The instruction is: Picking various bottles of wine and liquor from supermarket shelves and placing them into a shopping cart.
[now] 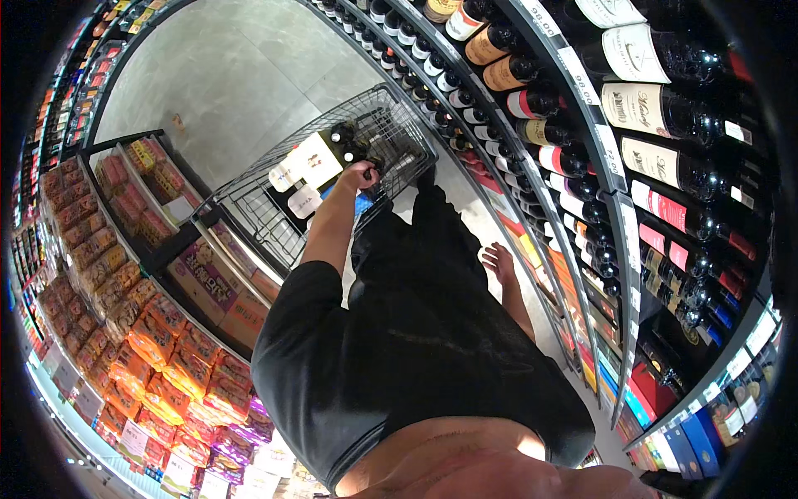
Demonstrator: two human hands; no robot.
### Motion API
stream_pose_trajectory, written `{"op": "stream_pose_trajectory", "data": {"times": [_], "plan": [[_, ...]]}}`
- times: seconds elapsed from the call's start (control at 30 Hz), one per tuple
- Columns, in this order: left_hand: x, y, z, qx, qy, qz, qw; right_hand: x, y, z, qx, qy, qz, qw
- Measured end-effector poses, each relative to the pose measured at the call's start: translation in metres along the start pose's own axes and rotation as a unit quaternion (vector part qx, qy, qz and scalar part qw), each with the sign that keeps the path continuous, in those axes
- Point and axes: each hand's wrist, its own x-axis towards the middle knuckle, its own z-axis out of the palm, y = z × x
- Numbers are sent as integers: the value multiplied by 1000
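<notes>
My left hand (361, 176) is curled around a dark object at the near side of a wire shopping cart (240, 215). Whether that object is part of the cart or something in it, I cannot tell. Inside the cart, dark bottles (341, 134) lie just beyond the hand, and a pale carton with printing (315, 161) sits to their left. Smaller white packages (304, 201) are beside the carton. A blue item (363, 203) shows partly below my wrist. My right hand (499, 262) hangs low near the wine shelving, its fingers apart and nothing in them.
Shelves of wine bottles (648, 112) with price strips (576, 75) curve along the right. On the left stand stacked orange snack packs (162, 349), a low display bin (140, 187) and cardboard boxes (209, 274). Grey floor (206, 75) stretches beyond the cart.
</notes>
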Motion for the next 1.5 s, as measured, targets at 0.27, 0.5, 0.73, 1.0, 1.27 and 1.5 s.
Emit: {"op": "stream_pose_trajectory", "data": {"times": [0.27, 0.5, 0.73, 1.0, 1.27, 1.5], "plan": [[-10, -10, 1, 85, -20, -38, 995, 19, 33, -7, -25, 14, 55, 998], [-17, -17, 0, 18, -18, 22, 999, 22, 7, 8, -42, -9, 51, 998], [-6, -15, -19, 355, 76, 228, 904, 25, -18, 9, -23, -13, 7, 1000], [7, -39, -23, 672, 16, 720, 172, 45, -9, 19, -39, -12, 60, 997], [-34, -72, 16, 753, 371, 345, 420, 56, -4, 28, -14, -63, 15, 998], [-16, -51, -6, 769, 341, 391, 373, 56, -1, 21, -7, -54, 21, 998]]}}
